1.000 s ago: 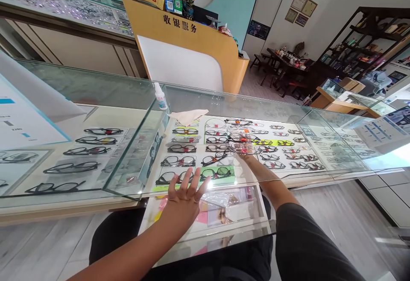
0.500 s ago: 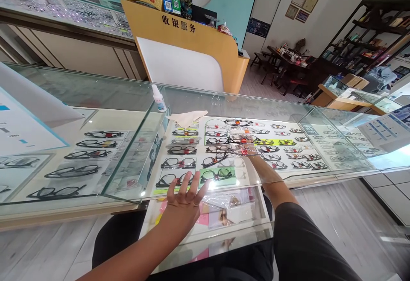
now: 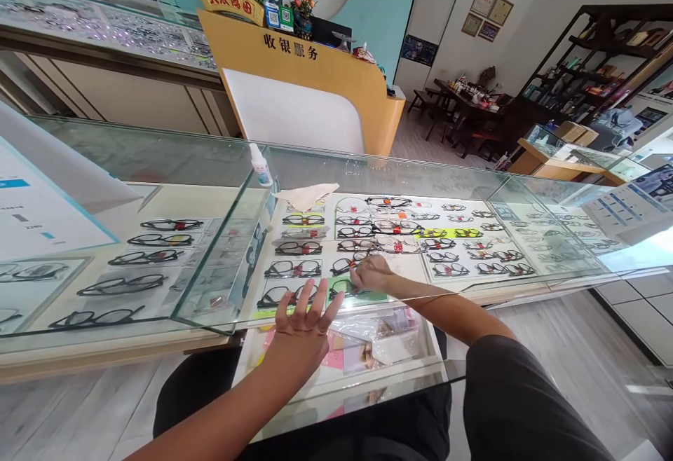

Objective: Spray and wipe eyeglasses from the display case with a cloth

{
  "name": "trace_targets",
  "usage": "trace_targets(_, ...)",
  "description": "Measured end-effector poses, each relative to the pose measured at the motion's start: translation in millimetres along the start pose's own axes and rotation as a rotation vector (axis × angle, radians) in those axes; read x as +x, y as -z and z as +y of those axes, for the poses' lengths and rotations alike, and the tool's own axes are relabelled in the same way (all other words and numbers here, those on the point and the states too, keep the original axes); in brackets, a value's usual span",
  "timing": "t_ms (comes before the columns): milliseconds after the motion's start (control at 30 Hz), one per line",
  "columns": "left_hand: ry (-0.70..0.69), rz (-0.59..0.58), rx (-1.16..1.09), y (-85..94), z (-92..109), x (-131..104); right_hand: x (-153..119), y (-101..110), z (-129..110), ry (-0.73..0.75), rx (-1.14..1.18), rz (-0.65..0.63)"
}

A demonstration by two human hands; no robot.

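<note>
My left hand lies with spread fingers at the front edge of the glass display case, holding nothing. Inside the case, my right hand has its fingers curled together. It covers the right end of a tilted pair of eyeglasses and part of the eyeglasses on a green card. What its fingertips hold, if anything, is hidden. Rows of eyeglasses surround it, including a dark-framed pair to its left and a red-tagged pair behind it.
A white spray bottle and a pale cloth are at the case's left divider. Below the glass, an open drawer holds papers and plastic packets. Folded price signs stand at the left. A wooden cashier counter is beyond.
My right hand has moved left and toward me, from behind the red-tagged eyeglasses to the tilted pair and the green card. My left hand stays in place. The view has shifted slightly.
</note>
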State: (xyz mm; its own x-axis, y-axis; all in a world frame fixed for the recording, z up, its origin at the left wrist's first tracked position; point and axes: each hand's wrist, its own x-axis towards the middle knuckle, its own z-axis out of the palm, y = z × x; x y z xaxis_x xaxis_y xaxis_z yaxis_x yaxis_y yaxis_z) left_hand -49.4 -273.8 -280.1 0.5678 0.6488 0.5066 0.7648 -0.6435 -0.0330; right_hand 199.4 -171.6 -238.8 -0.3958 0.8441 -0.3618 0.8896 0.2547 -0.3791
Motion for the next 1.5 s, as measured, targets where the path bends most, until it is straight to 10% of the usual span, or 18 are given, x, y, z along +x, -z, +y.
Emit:
trace_targets(200, 0.004, -0.028, 0.011, 1.0, 1.0, -0.2, -55.9, -25.9, -37.2, 0.107, -0.178, -0.312)
trace_targets(367, 0.009, -0.011, -0.019, 2.8, 2.4, 2.2, -125.6, 22.5, -72.2, 0.301, -0.006, -0.485)
trace_targets(533, -0.010, -0.019, 0.003, 0.2, 1.4, 2.1, -142.0, 105.1, -64.4, 0.501, 0.395, 0.105)
trace_targets(633, -0.010, -0.022, 0.016, -2.7, -0.2, 0.7, -109.9, 142.9, -32.2, 0.308, 0.374, 0.618)
trace_targets(700, -0.012, -0.028, 0.017, -3.7, -1.1, 0.4, -80.3, 161.9, -7.3, 0.077, 0.092, 0.726)
trace_targets(800, -0.025, -0.016, 0.015, -3.6, -1.6, 1.0, -40.9, 177.4, 24.2, -0.072, -0.361, 0.538)
trace_targets(1167, -0.015, -0.004, 0.027, -5.6, -0.7, 2.1, -7.1, 164.7, 44.0, -0.110, -0.431, 0.414)
trace_targets(1367, -0.024, -0.022, 0.027, -4.3, -0.6, 1.8, -82.0, 177.8, 11.9, 0.104, -0.249, 0.463)
trace_targets(1500, -0.010, -0.031, 0.019, -0.8, 2.2, 3.0, -164.3, 172.8, -34.9, 0.347, 0.062, 0.211)
